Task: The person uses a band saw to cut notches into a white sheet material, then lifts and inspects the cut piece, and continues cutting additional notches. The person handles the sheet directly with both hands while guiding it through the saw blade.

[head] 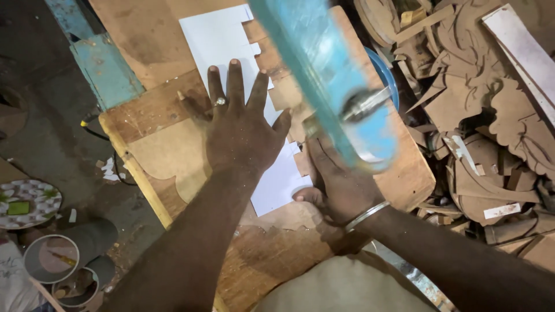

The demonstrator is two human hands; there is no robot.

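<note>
The left hand (240,130) presses flat, fingers spread, on the white stepped board (222,40). The right hand (338,182), at four o'clock, grips its edge; keep it steady under the blue saw arm (324,75).

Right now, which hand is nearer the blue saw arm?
Right. The right hand sits directly under the blue saw arm; the left hand lies flat on the white sheet beside it.
</note>
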